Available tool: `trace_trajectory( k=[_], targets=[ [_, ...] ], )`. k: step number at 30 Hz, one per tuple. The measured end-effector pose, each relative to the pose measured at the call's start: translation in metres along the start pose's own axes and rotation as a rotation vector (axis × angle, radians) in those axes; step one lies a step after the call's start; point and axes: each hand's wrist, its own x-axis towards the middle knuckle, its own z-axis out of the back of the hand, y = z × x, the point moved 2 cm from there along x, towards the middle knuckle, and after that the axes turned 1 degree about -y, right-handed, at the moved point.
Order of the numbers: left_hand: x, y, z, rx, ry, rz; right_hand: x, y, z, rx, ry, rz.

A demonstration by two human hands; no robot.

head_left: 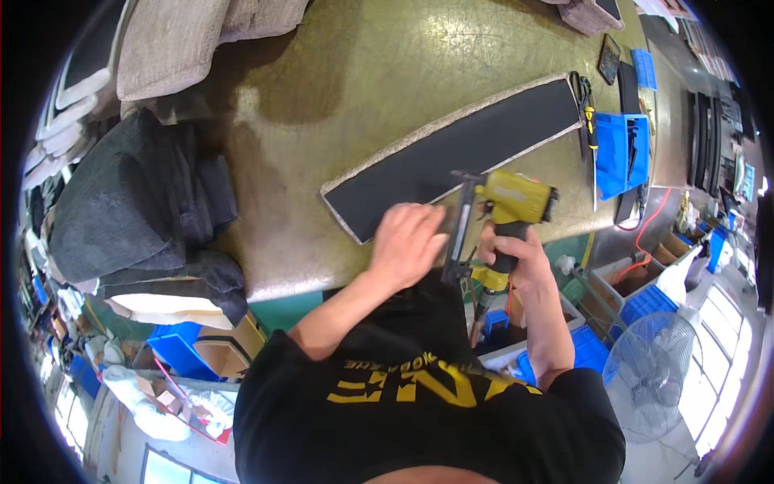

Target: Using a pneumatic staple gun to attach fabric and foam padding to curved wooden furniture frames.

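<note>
A long, slightly curved upholstered panel [476, 145] lies slantwise on the worktable [290, 145]. Its black face is up, with greyish-beige fabric along its edges. My left hand [409, 240] is at the panel's near edge, fingers stretched out and holding nothing visible. Wrapped around the black grip of a yellow-green pneumatic staple gun [518, 196], my right hand [518, 252] keeps it at the table's near edge. The gun's long dark magazine points toward my left hand, and its nose is close to the panel's near edge. An air fitting hangs below the grip.
Dark grey fabric pieces [133, 194] are heaped at the left, with beige cushions [173, 48] behind them. At the right end lie pliers [582, 93], a yellow-and-black handled tool [591, 127], a blue bin [614, 153] and a phone [609, 58]. A fan [653, 375] stands lower right.
</note>
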Motion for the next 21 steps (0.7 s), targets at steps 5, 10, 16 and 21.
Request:
trace_trajectory(
  k=[5,10,16,21],
  targets=[
    [-0.04,0.058,0.031,0.322,0.087,-0.027,0.025,-0.019,-0.052,-0.304,0.054,-0.111],
    [-0.049,0.084,0.022,0.515,0.042,-0.146,0.056,-0.036,-0.08,-0.922,-0.147,0.001],
    [-0.053,0.089,0.018,0.473,-0.006,-0.159,0.075,-0.049,-0.087,-1.014,-0.194,0.011],
    [-0.047,0.08,0.027,0.434,-0.042,-0.168,0.071,-0.053,-0.085,-1.163,-0.208,0.098]
  ],
)
